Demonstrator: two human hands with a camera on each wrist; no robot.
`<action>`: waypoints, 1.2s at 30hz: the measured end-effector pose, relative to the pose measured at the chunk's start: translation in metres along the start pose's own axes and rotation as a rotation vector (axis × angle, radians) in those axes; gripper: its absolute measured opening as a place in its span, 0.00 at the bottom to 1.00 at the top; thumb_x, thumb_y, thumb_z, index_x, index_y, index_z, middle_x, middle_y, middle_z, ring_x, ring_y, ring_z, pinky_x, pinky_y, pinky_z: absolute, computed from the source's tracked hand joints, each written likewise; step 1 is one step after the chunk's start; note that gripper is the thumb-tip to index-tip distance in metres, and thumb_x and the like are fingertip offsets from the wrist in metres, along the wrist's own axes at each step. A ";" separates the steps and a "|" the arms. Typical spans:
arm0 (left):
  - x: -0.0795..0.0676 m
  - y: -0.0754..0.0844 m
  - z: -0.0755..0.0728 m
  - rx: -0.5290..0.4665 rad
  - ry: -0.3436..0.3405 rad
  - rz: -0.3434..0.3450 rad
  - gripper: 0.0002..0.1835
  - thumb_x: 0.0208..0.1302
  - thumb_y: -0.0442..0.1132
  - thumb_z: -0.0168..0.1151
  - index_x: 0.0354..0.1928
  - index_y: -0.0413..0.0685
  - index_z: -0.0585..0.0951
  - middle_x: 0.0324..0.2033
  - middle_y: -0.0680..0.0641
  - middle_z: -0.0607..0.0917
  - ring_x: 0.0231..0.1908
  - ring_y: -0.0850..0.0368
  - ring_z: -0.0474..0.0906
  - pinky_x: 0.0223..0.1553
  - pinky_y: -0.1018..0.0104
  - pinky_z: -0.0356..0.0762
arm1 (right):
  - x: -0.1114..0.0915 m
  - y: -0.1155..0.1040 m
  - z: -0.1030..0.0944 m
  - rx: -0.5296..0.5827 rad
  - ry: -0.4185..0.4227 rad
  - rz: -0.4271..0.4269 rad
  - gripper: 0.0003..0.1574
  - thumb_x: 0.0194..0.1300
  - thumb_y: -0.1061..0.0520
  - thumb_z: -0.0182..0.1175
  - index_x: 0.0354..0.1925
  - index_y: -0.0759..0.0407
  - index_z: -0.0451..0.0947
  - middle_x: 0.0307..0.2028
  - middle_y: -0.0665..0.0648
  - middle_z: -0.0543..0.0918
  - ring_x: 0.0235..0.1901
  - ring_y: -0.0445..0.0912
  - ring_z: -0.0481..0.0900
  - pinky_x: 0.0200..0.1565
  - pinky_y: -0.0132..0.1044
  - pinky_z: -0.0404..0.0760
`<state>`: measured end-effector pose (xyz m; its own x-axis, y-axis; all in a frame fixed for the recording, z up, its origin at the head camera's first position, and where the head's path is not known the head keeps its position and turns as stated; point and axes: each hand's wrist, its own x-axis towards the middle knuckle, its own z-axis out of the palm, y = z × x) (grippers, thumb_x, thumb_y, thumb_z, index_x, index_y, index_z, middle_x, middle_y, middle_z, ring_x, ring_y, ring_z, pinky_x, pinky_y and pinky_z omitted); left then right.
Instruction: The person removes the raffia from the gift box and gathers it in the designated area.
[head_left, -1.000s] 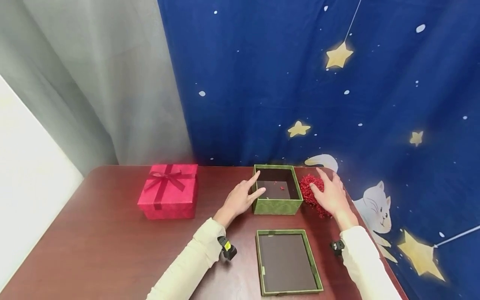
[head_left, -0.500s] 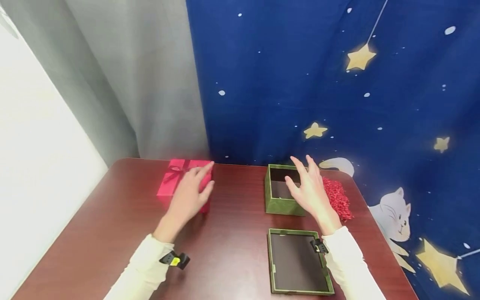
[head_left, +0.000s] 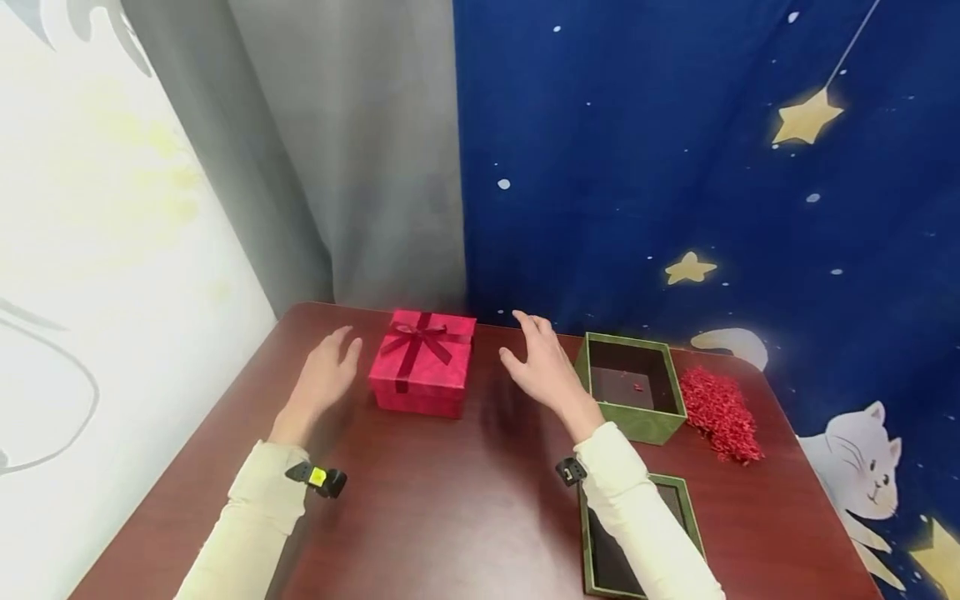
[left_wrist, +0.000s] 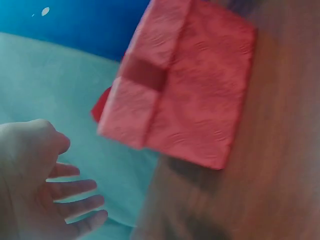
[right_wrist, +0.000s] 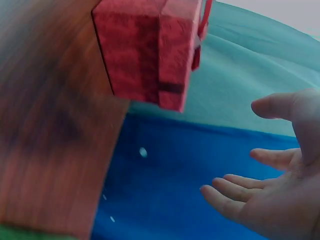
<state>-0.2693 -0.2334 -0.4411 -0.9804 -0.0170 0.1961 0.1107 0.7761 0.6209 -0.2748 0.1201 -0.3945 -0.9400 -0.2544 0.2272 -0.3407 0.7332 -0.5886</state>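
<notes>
A red gift box point(head_left: 422, 367) with a dark red ribbon bow on its lid stands near the back of the table. To its left my left hand point(head_left: 322, 375) hovers with fingers loosely spread, apart from the box. On the other side, my right hand point(head_left: 543, 367) is held between the red box and a green open box, fingers extended. Both wrist views show a gap between each hand and the red gift box point(left_wrist: 200, 85). Nothing is in either hand.
The green box point(head_left: 641, 425) stands right of my right hand, red scraps inside. A heap of red shredded paper point(head_left: 720, 412) lies beside it. My right sleeve partly covers an upturned green lid point(head_left: 682, 500). Curtains point(head_left: 390, 167) hang behind the table point(head_left: 420, 508).
Both hands have left the green box and shredded paper and moved left to either side of the red gift box. The head view has turned left.
</notes>
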 end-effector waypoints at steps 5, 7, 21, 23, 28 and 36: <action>0.018 0.000 -0.007 -0.025 -0.077 -0.031 0.32 0.82 0.51 0.44 0.73 0.30 0.66 0.70 0.27 0.70 0.73 0.31 0.62 0.73 0.38 0.57 | 0.020 -0.002 0.032 0.137 -0.022 0.071 0.41 0.71 0.53 0.63 0.76 0.63 0.62 0.66 0.70 0.73 0.65 0.61 0.74 0.66 0.55 0.73; 0.023 0.001 -0.004 -0.058 -0.127 -0.052 0.33 0.82 0.53 0.44 0.73 0.31 0.67 0.69 0.29 0.72 0.72 0.32 0.64 0.72 0.38 0.60 | 0.026 -0.002 0.046 0.200 -0.032 0.123 0.40 0.72 0.53 0.62 0.75 0.66 0.62 0.63 0.71 0.76 0.62 0.61 0.77 0.63 0.55 0.76; 0.036 0.012 0.018 -0.192 -0.271 -0.187 0.26 0.80 0.50 0.52 0.61 0.33 0.80 0.43 0.37 0.88 0.41 0.46 0.85 0.49 0.50 0.83 | 0.040 -0.003 0.084 0.460 -0.108 0.299 0.41 0.75 0.56 0.61 0.74 0.76 0.58 0.40 0.65 0.85 0.41 0.59 0.87 0.44 0.41 0.86; 0.035 0.014 0.019 -0.206 -0.264 -0.202 0.26 0.80 0.51 0.52 0.62 0.33 0.80 0.44 0.37 0.87 0.42 0.46 0.85 0.50 0.51 0.83 | 0.040 -0.003 0.084 0.476 -0.104 0.295 0.40 0.75 0.57 0.61 0.74 0.76 0.58 0.39 0.66 0.84 0.41 0.61 0.86 0.42 0.41 0.86; 0.031 0.020 0.019 -0.223 -0.257 -0.227 0.29 0.80 0.52 0.50 0.66 0.33 0.76 0.52 0.33 0.84 0.50 0.40 0.83 0.57 0.45 0.80 | 0.038 -0.004 0.082 0.469 -0.113 0.275 0.41 0.75 0.57 0.61 0.75 0.74 0.57 0.42 0.66 0.84 0.40 0.58 0.86 0.43 0.42 0.86; 0.028 0.021 0.018 -0.249 -0.232 -0.224 0.30 0.81 0.52 0.49 0.70 0.33 0.73 0.58 0.31 0.81 0.57 0.37 0.79 0.63 0.41 0.75 | 0.038 -0.007 0.081 0.436 -0.105 0.246 0.41 0.75 0.56 0.61 0.76 0.73 0.57 0.42 0.66 0.85 0.41 0.56 0.86 0.46 0.44 0.85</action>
<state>-0.2974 -0.2064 -0.4363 -0.9923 -0.0031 -0.1236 -0.1013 0.5928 0.7989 -0.3095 0.0540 -0.4441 -0.9822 -0.1859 -0.0255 -0.0628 0.4536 -0.8890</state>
